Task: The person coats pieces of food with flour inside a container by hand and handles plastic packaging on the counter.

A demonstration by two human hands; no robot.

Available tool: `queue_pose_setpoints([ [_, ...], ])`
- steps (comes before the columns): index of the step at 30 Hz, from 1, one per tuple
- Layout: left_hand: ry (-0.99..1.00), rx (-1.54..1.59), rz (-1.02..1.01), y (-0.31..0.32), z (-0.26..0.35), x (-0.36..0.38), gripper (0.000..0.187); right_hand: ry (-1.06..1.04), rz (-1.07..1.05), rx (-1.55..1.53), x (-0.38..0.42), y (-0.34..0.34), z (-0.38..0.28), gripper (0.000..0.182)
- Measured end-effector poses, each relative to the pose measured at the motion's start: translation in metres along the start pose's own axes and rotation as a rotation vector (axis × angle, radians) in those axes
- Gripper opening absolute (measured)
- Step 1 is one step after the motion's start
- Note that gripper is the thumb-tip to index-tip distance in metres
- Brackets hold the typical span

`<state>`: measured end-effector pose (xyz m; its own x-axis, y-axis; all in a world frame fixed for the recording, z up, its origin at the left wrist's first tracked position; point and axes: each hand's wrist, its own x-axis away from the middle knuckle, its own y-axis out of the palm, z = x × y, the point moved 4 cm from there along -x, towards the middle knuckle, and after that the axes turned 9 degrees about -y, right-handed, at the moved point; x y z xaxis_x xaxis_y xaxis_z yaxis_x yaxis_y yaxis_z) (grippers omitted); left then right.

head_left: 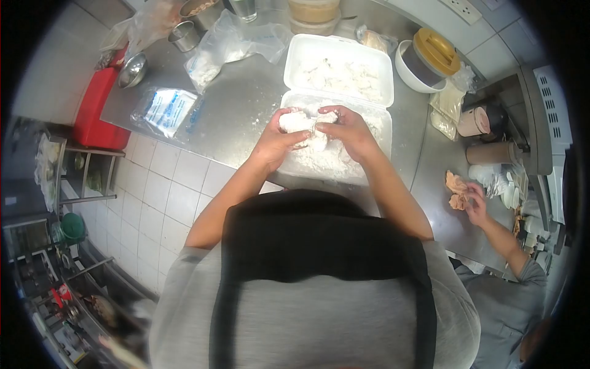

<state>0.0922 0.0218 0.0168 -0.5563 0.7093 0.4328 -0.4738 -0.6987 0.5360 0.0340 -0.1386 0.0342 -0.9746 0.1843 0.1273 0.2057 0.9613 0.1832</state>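
Both of my hands are closed on a lumpy flour-coated piece of food (316,136), held above the near half of a white foam box. My left hand (278,140) grips its left side, thumb on top. On its right side is my right hand (351,132), thumb and fingers bent around it. What lies under the coating cannot be made out. The foam box (387,138) stands opened out, with loose white flour (313,165) in the near half. More floured pieces (338,75) lie in the far half.
To the left are a plastic packet (166,111), a bag of white powder (206,67) and a metal bowl (132,69). A white bowl (402,67) and yellow-lidded tub (436,52) stand at right. Another person's hand (476,206) holds brownish pieces (456,187) over the right counter.
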Motion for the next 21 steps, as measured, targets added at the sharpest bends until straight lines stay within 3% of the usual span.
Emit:
queue_pose_setpoints([
  [1, -0.031, -0.111, 0.002, -0.002, -0.001, -0.001, 0.056, 0.006, -0.008, 0.031, -0.001, 0.001, -0.001, 0.047],
  [4, -0.124, -0.067, 0.094, 0.000, -0.006, 0.001, 0.053, 0.004, -0.025, -0.100, 0.000, 0.004, 0.016, 0.047],
  [7, -0.164, 0.144, 0.063, 0.002, -0.013, 0.001, 0.055, 0.058, -0.061, -0.062, 0.004, 0.002, 0.020, 0.047],
  [10, -0.083, -0.041, 0.032, 0.000, -0.007, -0.002, 0.052, 0.123, -0.085, -0.104, 0.003, -0.005, 0.018, 0.051],
  [13, -0.049, -0.535, 0.069, 0.004, 0.015, 0.002, 0.046, 0.124, -0.102, -0.100, 0.004, -0.003, 0.010, 0.058],
  [16, -0.107, -0.496, -0.002, -0.003, 0.010, -0.007, 0.041, 0.065, -0.148, -0.121, 0.005, 0.004, 0.006, 0.066],
  [19, -0.162, -0.072, -0.087, 0.000, -0.002, -0.006, 0.039, 0.169, -0.161, -0.174, 0.009, 0.003, 0.003, 0.070],
  [21, -0.132, -0.116, -0.084, 0.001, -0.005, -0.007, 0.038, 0.142, -0.162, -0.180, 0.009, 0.004, 0.001, 0.070],
])
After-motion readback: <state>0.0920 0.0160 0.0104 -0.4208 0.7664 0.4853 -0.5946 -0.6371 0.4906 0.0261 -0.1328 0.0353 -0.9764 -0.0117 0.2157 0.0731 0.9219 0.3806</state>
